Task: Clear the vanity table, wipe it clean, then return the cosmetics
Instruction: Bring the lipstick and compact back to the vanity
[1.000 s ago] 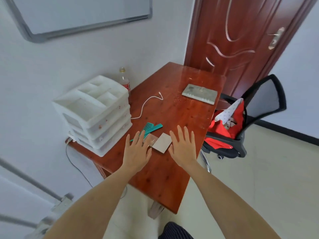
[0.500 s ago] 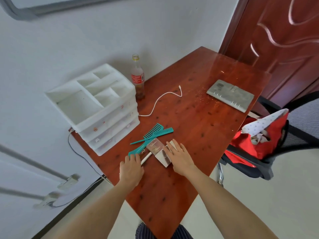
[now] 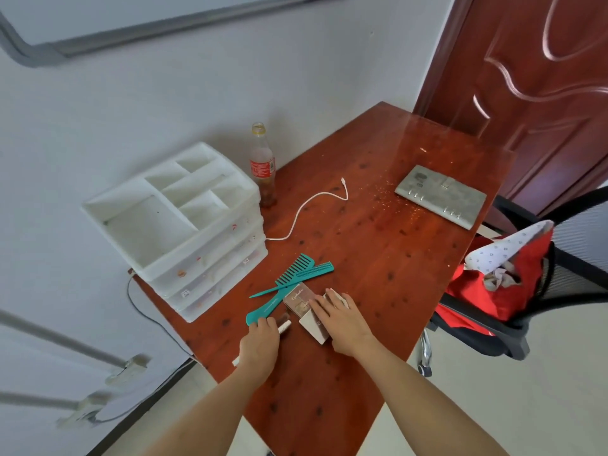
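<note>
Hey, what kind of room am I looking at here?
Probably a bedroom or small home room with a table used as a vanity. A white organiser and teal combs sit on the wooden table, with a door and an office chair close by.

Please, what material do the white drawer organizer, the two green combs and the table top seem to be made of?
Organizer: probably plastic, matte white, with translucent drawer fronts showing colours inside. Combs: likely moulded plastic, one even teal colour, thin teeth. Table top: looks like varnished wood, reddish with dark knots and a glossy reflection.
</note>
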{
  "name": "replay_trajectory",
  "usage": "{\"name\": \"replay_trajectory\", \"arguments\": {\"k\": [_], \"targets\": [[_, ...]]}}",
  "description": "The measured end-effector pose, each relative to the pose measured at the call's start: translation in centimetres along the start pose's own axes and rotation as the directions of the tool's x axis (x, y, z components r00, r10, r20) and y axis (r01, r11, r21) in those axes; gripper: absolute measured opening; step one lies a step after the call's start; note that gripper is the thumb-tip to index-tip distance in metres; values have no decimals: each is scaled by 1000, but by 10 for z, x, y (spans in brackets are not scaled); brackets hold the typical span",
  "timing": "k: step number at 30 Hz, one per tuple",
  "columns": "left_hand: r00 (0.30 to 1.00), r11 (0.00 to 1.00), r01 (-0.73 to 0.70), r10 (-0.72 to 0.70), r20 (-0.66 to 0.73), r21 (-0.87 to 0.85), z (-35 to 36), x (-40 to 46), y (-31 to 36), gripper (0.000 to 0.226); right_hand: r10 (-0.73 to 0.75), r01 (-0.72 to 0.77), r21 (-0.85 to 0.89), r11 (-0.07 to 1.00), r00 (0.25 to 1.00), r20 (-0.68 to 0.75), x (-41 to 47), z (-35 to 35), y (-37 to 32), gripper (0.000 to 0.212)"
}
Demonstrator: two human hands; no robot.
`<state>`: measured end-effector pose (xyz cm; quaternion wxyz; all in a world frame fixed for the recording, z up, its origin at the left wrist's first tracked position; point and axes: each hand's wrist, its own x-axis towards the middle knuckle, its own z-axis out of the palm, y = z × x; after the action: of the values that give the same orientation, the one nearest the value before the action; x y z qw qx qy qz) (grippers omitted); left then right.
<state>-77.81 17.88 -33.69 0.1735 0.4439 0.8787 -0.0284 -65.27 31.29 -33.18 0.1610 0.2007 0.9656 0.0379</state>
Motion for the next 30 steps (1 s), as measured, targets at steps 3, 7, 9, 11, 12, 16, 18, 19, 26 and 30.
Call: {"name": "replay_trajectory", "arguments": {"k": [3, 7, 9, 11, 12, 16, 18, 19, 26, 30], "targets": [[999, 999, 32, -33, -8, -40, 0, -7, -15, 28, -45, 42, -67, 997, 998, -50, 4, -4, 3, 83], [995, 992, 77, -83, -50, -101, -1, -12, -34, 26, -74, 71, -94, 993, 997, -25, -2, 0, 7, 79], [991, 988, 98, -108, -82, -121, -5, -13, -38, 30, -94, 89, -64, 994, 992, -83, -5, 1, 13, 81], [982, 977, 143, -160, -97, -161, -8, -17, -39, 30, -157, 153, -32, 988, 975, -158, -8, 0, 19, 80], [977, 969, 170, -189, -97, -178, -9, -21, -40, 28, -200, 200, -19, 980, 960, -198, -8, 0, 21, 77], [932, 924, 302, -338, -130, -235, -15, -43, -52, 19, -351, 418, 86, 904, 844, -406, 4, -17, 4, 72], [890, 880, 403, -441, -115, -252, -19, -63, -61, 18, -452, 547, 67, 834, 749, -485, 16, -34, -17, 68], [862, 849, 458, -497, -102, -266, -20, -76, -67, 19, -503, 603, 49, 796, 704, -502, 21, -45, -31, 70], [463, 429, 786, -886, -35, -444, 0, -220, -121, 22, -711, 848, -8, 530, 439, -549, 38, -114, -191, 78], [120, 109, 829, -993, -16, -548, -1, -326, -152, 13, -755, 918, 75, 390, 365, -544, 4, -145, -312, 73]]}}
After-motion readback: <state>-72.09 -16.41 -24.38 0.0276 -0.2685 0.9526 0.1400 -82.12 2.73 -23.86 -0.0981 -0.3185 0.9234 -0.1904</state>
